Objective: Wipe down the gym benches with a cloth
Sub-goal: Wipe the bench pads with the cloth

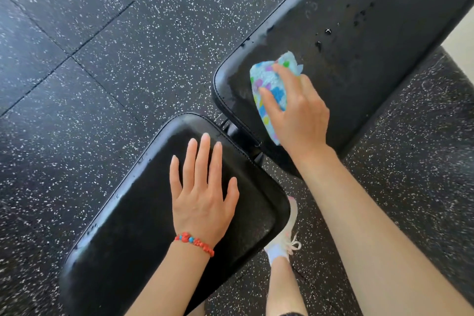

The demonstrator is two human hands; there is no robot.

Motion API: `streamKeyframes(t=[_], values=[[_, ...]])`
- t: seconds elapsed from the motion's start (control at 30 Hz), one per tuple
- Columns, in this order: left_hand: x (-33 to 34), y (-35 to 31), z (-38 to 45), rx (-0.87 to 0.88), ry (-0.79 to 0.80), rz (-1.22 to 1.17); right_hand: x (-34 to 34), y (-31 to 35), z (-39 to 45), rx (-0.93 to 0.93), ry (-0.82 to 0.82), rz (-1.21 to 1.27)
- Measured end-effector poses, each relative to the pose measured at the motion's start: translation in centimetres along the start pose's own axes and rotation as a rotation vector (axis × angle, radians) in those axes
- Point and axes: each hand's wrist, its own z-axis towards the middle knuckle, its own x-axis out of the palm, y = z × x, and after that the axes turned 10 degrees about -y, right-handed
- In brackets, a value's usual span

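Right hand (298, 115) grips the folded cloth (269, 87), fingers curled over its top, pressing it on the back pad (359, 33) near that pad's lower end. Water drops sit on the pad beyond the cloth. Left hand (202, 195) lies flat, fingers straight, on the seat pad (133, 226), holding nothing. Red bracelet (195, 242) on left wrist. Speckled floor (102, 46) all around.

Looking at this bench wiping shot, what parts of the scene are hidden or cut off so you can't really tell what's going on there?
All in the head view:
- Long pad: its far end runs past the top and right edges.
- Cloth: the right hand covers part of it.
- Seat pad: the left hand and forearm hide part of it; its near end leaves the bottom edge.
- Bench frame: mostly hidden under both pads.
- Shoe: partly behind the seat pad.
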Motion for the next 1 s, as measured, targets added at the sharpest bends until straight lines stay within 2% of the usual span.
streamKeyframes(t=[0.13, 0.2, 0.27, 0.37, 0.5, 0.57, 0.63, 0.7, 0.83, 0.9, 1.0], values=[[0.0, -0.1, 0.0, -0.004, -0.004, 0.012, 1.4, -0.2, 5.9, 0.201, 0.013, -0.012], [0.0, -0.2, 0.1, -0.011, 0.010, 0.019, 1.8, 0.2, 7.2, 0.227, 0.004, -0.004], [0.0, -0.3, 0.1, -0.011, 0.027, 0.029, 1.7, 0.8, 6.0, 0.136, 0.014, -0.011], [-0.4, -0.7, 0.3, -0.037, 0.036, 0.030, 1.9, 1.7, 3.0, -0.150, 0.031, 0.046], [-1.1, -2.5, 1.7, -0.112, -0.004, 0.006, 1.5, 0.5, 5.4, -0.374, 0.057, 0.079], [-0.7, -3.7, 3.1, -0.148, -0.039, -0.024, 1.2, -1.1, 8.5, -0.306, 0.039, 0.015], [-0.2, -5.1, 4.8, -0.164, -0.066, -0.057, 0.9, -2.5, 12.0, -0.090, 0.098, -0.029], [0.6, -6.2, 6.7, -0.175, -0.082, -0.076, 1.4, -2.9, 13.3, 0.013, 0.110, -0.049], [2.4, -7.8, 9.4, -0.209, -0.065, -0.095, 1.2, -2.6, 8.7, -0.235, 0.016, 0.056], [3.2, -8.2, 10.2, -0.191, -0.049, -0.082, 0.8, -3.5, 7.2, -0.362, 0.037, 0.119], [3.8, -8.7, 10.4, -0.161, -0.029, -0.057, 0.5, -6.5, 9.0, -0.461, 0.008, 0.035]])
